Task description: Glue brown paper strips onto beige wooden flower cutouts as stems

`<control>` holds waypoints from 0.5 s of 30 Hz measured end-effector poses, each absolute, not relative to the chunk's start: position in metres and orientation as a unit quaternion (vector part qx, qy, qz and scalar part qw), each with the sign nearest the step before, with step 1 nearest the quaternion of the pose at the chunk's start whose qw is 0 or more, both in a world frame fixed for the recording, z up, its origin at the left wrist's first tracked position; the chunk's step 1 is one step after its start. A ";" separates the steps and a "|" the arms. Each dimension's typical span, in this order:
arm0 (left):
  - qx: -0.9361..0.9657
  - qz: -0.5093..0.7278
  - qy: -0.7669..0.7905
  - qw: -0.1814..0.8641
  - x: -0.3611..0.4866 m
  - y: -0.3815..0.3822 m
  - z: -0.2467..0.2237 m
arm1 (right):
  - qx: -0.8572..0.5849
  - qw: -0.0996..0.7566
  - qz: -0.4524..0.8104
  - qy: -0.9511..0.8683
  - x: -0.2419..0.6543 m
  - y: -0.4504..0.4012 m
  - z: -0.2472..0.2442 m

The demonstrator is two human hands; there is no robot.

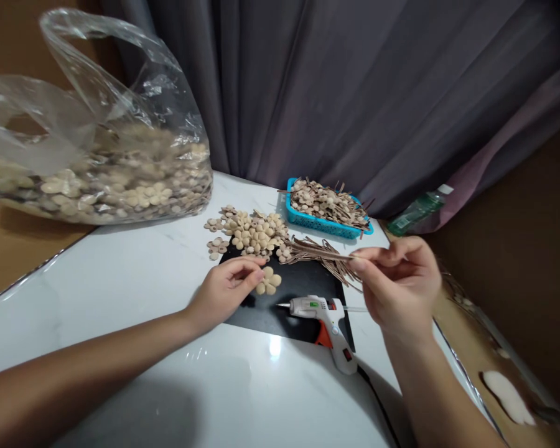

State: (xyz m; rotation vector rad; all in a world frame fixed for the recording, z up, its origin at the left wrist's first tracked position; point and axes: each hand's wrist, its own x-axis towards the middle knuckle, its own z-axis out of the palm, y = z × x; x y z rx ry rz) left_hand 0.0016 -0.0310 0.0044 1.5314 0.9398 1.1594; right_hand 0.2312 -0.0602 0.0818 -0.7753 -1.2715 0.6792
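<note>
My left hand [231, 286] pinches a beige five-petal flower [269, 282] by one petal, just above a black mat [270, 314]. In the fingertips of my right hand [396, 280] is a thin brown strip [324, 251], stretching out to the left. Behind my left hand lies a heap of similar flowers [256, 231]. Loose brown strips [329, 260] are bunched beyond my right hand. A white glue gun [324, 314] with an orange trigger rests on its side on the mat, its nozzle pointing left; neither hand touches it.
A clear plastic bag [168, 155] full of flowers stands at the left. At the back, a blue basket [317, 223] holds flowers with strips. A green bottle [417, 210] lies tilted by the dark curtain [354, 93]. The glue gun's black cord [378, 398] runs toward the front edge.
</note>
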 end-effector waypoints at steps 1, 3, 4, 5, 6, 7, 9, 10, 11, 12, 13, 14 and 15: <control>0.621 0.474 0.389 0.489 0.001 -0.030 0.004 | -0.342 0.662 0.321 -0.585 0.233 -0.064 0.086; 0.616 0.463 0.397 0.499 0.001 -0.030 0.004 | -0.364 0.576 0.383 -0.624 0.232 -0.074 0.090; 0.616 0.459 0.400 0.500 0.001 -0.030 0.004 | -0.383 0.524 0.416 -0.637 0.228 -0.078 0.090; 0.617 0.454 0.403 0.500 0.001 -0.031 0.004 | -0.403 0.474 0.442 -0.647 0.223 -0.081 0.088; 0.617 0.451 0.405 0.501 0.001 -0.032 0.004 | -0.420 0.433 0.456 -0.654 0.217 -0.084 0.085; 0.617 0.449 0.407 0.501 0.001 -0.033 0.004 | -0.436 0.403 0.457 -0.662 0.211 -0.085 0.082; 0.618 0.455 0.410 0.493 0.001 -0.034 0.005 | -0.458 0.372 0.434 -0.681 0.200 -0.085 0.074; 0.620 0.458 0.410 0.487 0.002 -0.035 0.005 | -0.467 0.365 0.417 -0.689 0.196 -0.085 0.070; 0.625 0.461 0.408 0.481 0.002 -0.035 0.006 | -0.475 0.361 0.398 -0.697 0.194 -0.085 0.067; 0.631 0.464 0.405 0.472 0.002 -0.035 0.006 | -0.483 0.358 0.379 -0.704 0.192 -0.084 0.065; 0.639 0.464 0.403 0.463 0.002 -0.035 0.006 | -0.490 0.355 0.360 -0.711 0.191 -0.084 0.063; 0.648 0.463 0.401 0.453 0.002 -0.035 0.006 | -0.495 0.352 0.340 -0.718 0.191 -0.084 0.061; 0.657 0.463 0.400 0.441 0.002 -0.035 0.006 | -0.498 0.349 0.320 -0.726 0.191 -0.084 0.060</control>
